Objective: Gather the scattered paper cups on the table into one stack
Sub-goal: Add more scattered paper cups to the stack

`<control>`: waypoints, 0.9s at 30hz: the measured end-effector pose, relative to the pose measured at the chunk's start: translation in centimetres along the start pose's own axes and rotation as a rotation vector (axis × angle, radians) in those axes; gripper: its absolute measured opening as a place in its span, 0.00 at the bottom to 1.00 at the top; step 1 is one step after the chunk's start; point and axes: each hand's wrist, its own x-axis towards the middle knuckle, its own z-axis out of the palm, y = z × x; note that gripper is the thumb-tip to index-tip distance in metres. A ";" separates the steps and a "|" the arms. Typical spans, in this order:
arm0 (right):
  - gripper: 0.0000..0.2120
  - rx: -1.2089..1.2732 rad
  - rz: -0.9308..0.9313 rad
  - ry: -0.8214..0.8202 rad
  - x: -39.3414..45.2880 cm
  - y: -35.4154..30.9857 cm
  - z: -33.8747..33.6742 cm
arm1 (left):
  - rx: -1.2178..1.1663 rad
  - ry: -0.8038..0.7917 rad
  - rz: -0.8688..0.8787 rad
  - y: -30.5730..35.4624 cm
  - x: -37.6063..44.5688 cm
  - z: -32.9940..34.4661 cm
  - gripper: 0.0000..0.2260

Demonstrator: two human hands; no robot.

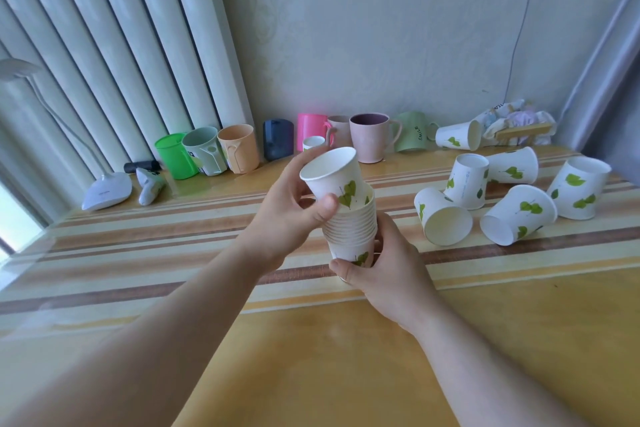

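Fingers (388, 236) of the right hand (391, 274) wrap around the bottom of the stack (351, 229) of nested paper cups, thumb pressed across its front, holding it upright just above the table (311, 357). The left hand (287, 211) clamps a single leaf-printed cup (334, 175) by its side, thumb in front and fingers behind; the cup sits tilted, its base partly inside the top of the stack.

To the right, five loose cups (516, 211) lie clustered on the striped runner (173, 243), some tipped on their sides, some upside down. A sixth cup (457, 136) lies on its side farther back, beside a crumpled bag (519, 125).

Along the wall stands a row of coloured plastic mugs (370, 142), with a white desk lamp (107, 191) at the far left.
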 end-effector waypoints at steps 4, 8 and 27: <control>0.31 0.003 0.010 -0.002 0.0 0.1 -0.1 | -0.321 0.165 -0.135 -1.9 1.7 -0.4 0.34; 0.29 0.003 0.020 -0.002 0.1 0.3 0.0 | -0.059 0.392 -0.357 -4.5 5.7 -0.4 0.11; 0.26 -0.018 0.021 0.006 0.3 0.6 0.1 | 0.493 0.531 -0.144 -11.0 14.4 -0.8 0.20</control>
